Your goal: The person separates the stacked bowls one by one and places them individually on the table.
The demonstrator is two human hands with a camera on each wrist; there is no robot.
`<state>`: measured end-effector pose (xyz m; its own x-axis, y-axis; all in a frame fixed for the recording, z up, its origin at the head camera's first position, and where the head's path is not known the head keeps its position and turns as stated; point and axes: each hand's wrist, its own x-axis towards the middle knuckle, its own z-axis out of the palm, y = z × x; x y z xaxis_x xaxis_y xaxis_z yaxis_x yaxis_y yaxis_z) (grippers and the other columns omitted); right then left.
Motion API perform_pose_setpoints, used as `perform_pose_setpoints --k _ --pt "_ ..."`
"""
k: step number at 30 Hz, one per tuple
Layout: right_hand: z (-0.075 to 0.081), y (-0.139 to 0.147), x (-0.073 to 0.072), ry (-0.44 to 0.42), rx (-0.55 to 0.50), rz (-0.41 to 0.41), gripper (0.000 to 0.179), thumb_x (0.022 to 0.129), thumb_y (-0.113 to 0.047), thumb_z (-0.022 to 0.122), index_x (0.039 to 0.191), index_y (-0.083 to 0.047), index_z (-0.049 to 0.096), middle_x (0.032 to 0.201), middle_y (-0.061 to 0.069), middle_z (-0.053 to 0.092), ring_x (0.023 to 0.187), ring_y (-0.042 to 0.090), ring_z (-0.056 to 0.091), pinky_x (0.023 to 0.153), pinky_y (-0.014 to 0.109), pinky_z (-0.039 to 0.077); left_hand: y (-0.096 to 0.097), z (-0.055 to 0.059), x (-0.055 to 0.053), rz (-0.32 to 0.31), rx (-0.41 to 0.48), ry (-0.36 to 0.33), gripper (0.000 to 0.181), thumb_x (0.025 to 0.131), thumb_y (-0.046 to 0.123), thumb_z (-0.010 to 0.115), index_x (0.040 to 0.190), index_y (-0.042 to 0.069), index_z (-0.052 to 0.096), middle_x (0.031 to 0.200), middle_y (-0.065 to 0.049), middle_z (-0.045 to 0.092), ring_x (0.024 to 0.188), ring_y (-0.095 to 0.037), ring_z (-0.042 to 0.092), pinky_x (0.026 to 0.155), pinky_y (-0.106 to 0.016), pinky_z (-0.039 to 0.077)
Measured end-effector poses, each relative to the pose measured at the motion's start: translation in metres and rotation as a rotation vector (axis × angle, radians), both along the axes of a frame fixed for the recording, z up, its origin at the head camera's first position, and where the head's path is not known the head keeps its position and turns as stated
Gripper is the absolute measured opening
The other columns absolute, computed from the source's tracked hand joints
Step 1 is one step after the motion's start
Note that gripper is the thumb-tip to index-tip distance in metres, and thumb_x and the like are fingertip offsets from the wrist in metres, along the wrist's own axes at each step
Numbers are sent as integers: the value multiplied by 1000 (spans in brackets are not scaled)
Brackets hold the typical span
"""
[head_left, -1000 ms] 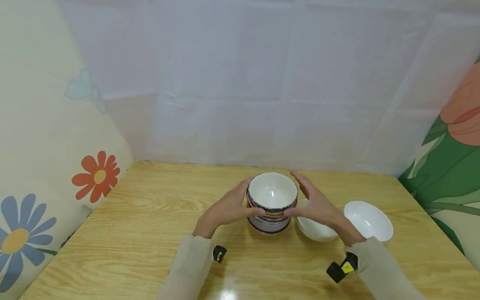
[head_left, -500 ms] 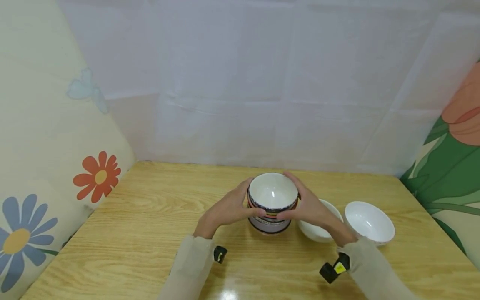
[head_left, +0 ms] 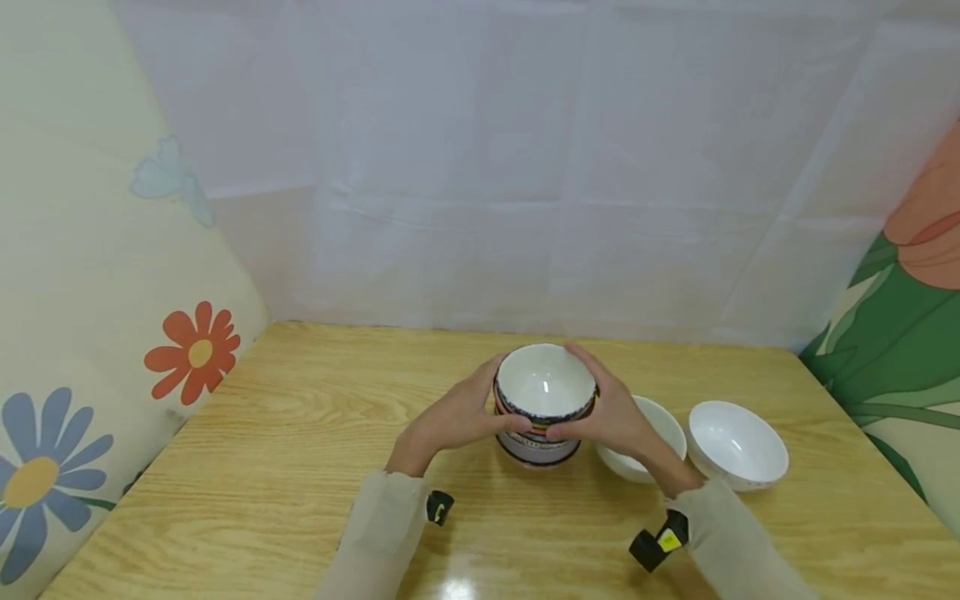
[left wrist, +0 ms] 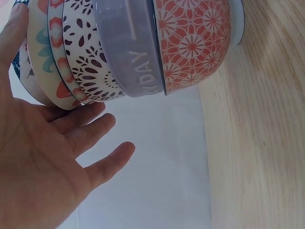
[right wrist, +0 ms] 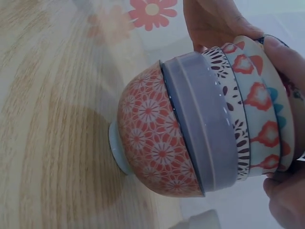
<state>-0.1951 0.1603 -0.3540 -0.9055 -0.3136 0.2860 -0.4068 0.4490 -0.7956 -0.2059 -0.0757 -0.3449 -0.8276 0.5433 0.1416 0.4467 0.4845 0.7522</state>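
A stack of nested patterned bowls (head_left: pixel 536 452) stands upright on the table, the top bowl (head_left: pixel 546 379) white inside with a dark patterned rim. My left hand (head_left: pixel 465 412) grips the upper stack from the left, thumb in front, with some lower fingers spread free in the left wrist view. My right hand (head_left: pixel 618 417) holds it from the right, thumb in front and fingers behind. At the bottom sits a red bowl (right wrist: pixel 150 136) with white flowers; above it comes a grey-purple bowl (left wrist: pixel 126 47). The rims partly hide the upper bowls.
A white bowl (head_left: pixel 660 425) stands just right of the stack, partly behind my right forearm. Farther right is another white bowl (head_left: pixel 738 442). The wooden table (head_left: pixel 300 475) meets a white cloth backdrop (head_left: pixel 450 167), with flower-patterned panels at both sides.
My right hand has moved left, its fingers and thumb coming in against the stack. The left hand and the bowls have stayed in place.
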Motion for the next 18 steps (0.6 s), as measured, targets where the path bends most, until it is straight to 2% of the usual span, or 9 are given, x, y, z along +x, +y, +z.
perform_pose_setpoints --k 6,18 --pt "-7 -2 -2 51 -11 -14 103 63 -17 90 147 -3 30 145 22 40 123 41 49 96 55 45 -1 -1 -1 -6 8 -22 95 80 41 75 153 16 19 152 -6 32 140 -23 32 111 -50 32" --pt "-9 -1 -1 67 -52 -19 106 63 -15 90 149 -9 29 145 20 39 123 41 49 93 55 46 0 -1 -1 1 -28 -8 97 81 42 74 153 14 16 154 -7 29 141 -24 30 111 -49 32"
